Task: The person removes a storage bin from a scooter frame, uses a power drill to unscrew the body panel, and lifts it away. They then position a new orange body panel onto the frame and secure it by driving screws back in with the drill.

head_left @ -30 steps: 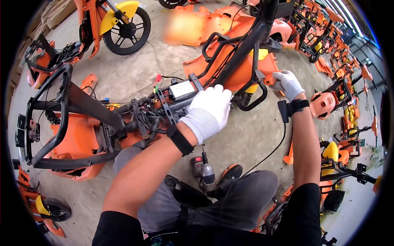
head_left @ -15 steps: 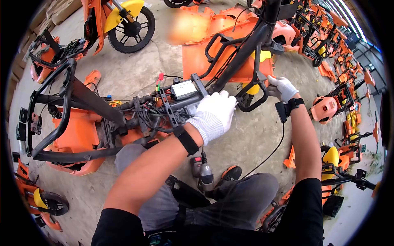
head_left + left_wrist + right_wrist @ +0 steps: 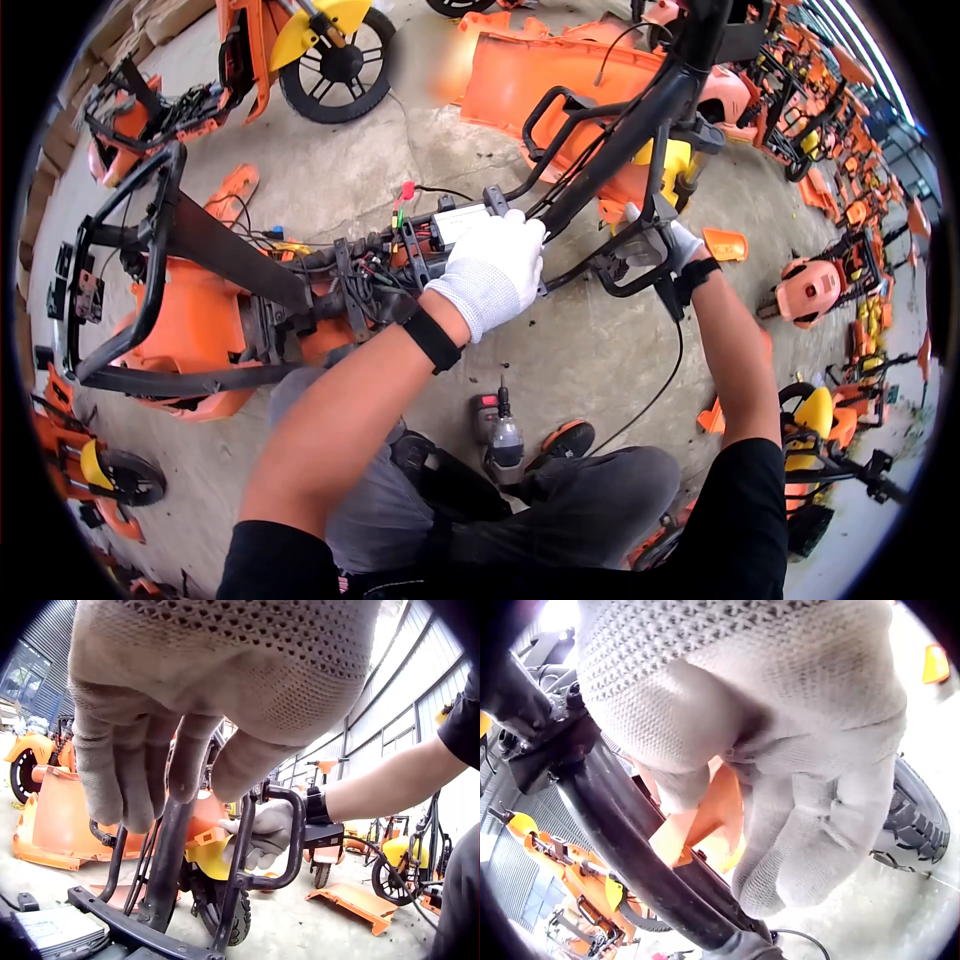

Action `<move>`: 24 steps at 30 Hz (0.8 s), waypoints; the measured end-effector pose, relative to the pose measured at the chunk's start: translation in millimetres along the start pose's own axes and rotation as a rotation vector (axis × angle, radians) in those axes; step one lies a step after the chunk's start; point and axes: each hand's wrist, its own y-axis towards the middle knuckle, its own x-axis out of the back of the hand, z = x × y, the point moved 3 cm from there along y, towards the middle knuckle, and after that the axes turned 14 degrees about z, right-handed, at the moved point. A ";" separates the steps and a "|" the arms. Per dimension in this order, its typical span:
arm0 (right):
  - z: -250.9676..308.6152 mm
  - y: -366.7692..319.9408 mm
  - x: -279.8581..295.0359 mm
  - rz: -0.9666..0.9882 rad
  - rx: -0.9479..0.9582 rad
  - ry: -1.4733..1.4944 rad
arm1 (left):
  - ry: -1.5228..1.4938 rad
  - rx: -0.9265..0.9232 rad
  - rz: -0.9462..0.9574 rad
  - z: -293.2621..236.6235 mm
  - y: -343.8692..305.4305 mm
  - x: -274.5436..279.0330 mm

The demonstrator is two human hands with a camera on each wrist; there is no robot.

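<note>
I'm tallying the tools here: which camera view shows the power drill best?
The head view: it shows the power drill on the floor beside a shoe, its body and bit in plain sight. Neither the left wrist view nor the right wrist view shows any of it.

Left hand [image 3: 495, 265] and right hand [image 3: 810, 757]: knitted cloth gloves, matt, open-textured weave. Frame tube [image 3: 622, 150]: metal by look, black, smooth, soft sheen. Orange panel [image 3: 520, 85]: smooth plastic, semi-gloss. Tyre [image 3: 921, 817]: matt rubber, coarse tread. Trousers [image 3: 600, 500]: matt cloth. Floor [image 3: 585, 385]: concrete-like, dull, mottled.
</note>
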 end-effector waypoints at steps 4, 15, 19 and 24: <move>-5.6 3.6 -3.9 -0.039 0.157 -0.022 | -0.006 0.012 0.059 3.0 7.8 -6.7; 6.3 21.8 -16.9 0.026 0.292 -0.143 | 0.047 0.025 0.070 8.6 20.1 -25.0; 8.7 15.0 -18.4 -0.044 0.305 -0.150 | 0.055 0.009 0.082 3.2 23.2 -31.8; 14.3 22.7 -16.8 -0.182 0.244 -0.280 | 0.059 -0.030 0.055 -5.8 23.1 -40.6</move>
